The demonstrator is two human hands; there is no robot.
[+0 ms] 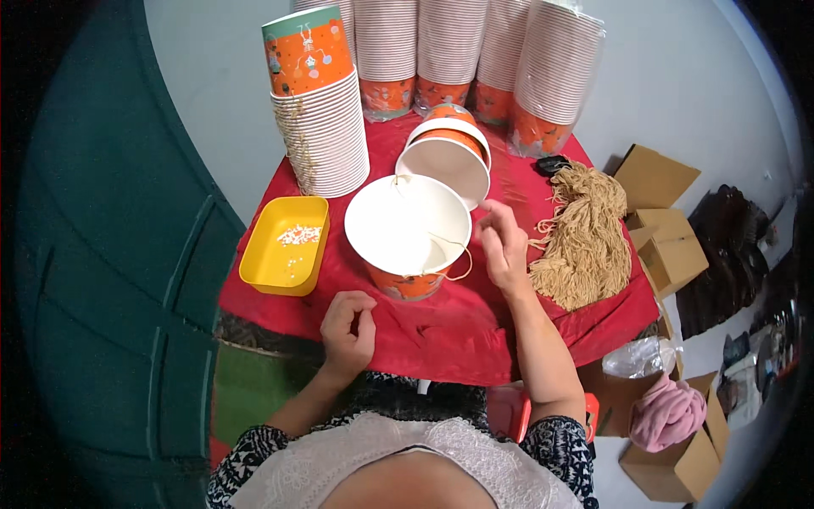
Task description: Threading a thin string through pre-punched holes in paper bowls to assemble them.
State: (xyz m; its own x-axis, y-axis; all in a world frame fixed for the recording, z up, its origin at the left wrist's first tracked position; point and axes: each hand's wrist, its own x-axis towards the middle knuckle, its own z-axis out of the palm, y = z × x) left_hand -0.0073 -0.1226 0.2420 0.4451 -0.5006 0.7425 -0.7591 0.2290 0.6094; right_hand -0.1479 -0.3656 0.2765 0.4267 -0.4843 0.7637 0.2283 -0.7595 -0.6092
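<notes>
An orange paper bucket with a white inside stands upright on the red cloth in front of me. A thin tan cord runs through its near rim and loops out to the right; another bit of cord shows at the far rim. My right hand is just right of the bucket, apart from it, with curled fingers; whatever they may hold is too small to tell. Near the table's front edge, below the bucket's left side, my left hand is closed, thumb against the fingers, their contents hidden.
A yellow tray with small white pieces sits left. Behind it rises a tall bucket stack, with cords hanging along its side. Nested buckets lie tipped behind the middle one. Wrapped stacks line the wall. Tan cords lie right; cardboard boxes stand beyond.
</notes>
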